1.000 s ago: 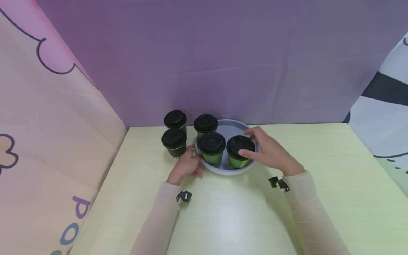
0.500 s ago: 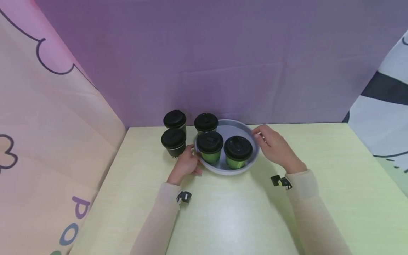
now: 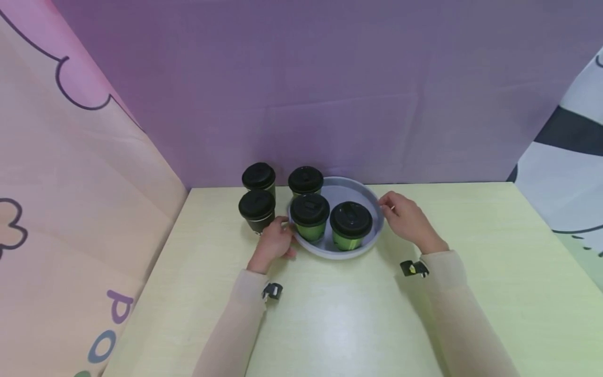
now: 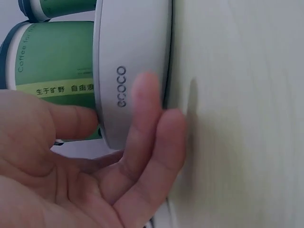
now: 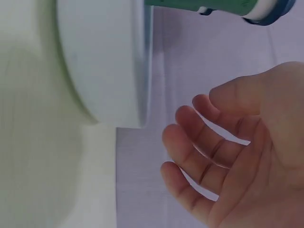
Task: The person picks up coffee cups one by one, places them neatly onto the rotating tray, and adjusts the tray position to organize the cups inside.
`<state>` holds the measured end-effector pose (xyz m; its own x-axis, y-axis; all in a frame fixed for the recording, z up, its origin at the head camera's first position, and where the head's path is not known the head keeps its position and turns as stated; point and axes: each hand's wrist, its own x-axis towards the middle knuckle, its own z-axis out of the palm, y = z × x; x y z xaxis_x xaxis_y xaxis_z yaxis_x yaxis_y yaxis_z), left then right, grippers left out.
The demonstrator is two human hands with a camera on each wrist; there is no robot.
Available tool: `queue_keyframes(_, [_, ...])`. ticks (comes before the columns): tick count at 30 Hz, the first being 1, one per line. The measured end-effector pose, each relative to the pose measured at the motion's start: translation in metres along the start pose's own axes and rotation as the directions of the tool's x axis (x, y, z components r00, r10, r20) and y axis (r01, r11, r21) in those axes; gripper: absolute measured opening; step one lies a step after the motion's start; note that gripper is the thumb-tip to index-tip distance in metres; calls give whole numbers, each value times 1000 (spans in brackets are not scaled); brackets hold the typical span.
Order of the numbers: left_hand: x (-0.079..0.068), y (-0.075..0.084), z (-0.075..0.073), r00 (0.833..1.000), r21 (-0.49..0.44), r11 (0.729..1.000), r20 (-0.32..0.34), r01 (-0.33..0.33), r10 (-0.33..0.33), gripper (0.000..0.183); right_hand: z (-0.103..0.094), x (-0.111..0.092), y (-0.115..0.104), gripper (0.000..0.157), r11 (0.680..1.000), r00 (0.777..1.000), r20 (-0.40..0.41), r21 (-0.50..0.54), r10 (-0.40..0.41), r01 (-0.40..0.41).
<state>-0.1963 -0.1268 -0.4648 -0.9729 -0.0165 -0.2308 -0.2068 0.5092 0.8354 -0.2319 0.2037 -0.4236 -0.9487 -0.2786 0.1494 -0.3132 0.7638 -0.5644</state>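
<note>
A round grey tray (image 3: 343, 191) carries three green paper coffee cups with black lids: a front left cup (image 3: 310, 210), a front right cup (image 3: 350, 221) and a back cup (image 3: 305, 180). At the tray's left edge, my left hand (image 3: 274, 242) pinches the rim, thumb on the inner side beside a cup in the left wrist view, two fingers loosely bent outside the wall (image 4: 135, 38). My right hand (image 3: 409, 220) is beside the right rim, fingers loosely curled and holding nothing; the right wrist view shows a gap between fingertips and tray.
Left of the tray, two more black-lidded cups stand on the pale wooden table (image 3: 325, 314), a nearer cup (image 3: 257, 209) and a farther cup (image 3: 258, 177). A purple cloth wall (image 3: 339, 104) rises behind the table, and a printed panel (image 3: 70, 209) borders the left.
My right hand has let go of the front right cup and moved right to the tray's rim. That cup now sits slightly farther left. My left hand stays at the left rim.
</note>
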Motion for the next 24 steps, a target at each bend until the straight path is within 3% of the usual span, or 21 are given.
queue_keyframes(8, [-6, 5, -12, 999, 114, 993, 40, -7, 3, 58, 8, 4, 14, 26, 997, 996, 47, -22, 75, -74])
queue_keyframes(17, [-20, 13, -36, 986, 207, 978, 164, -1, -33, 44, 17, 3, 26, 32, 994, 991, 88, -49, 105, -100])
queue_keyframes(24, [-37, 30, -56, 970, 170, 984, 245, -50, 7, 43, 19, 3, 26, 33, 995, 992, 81, -36, 97, -95])
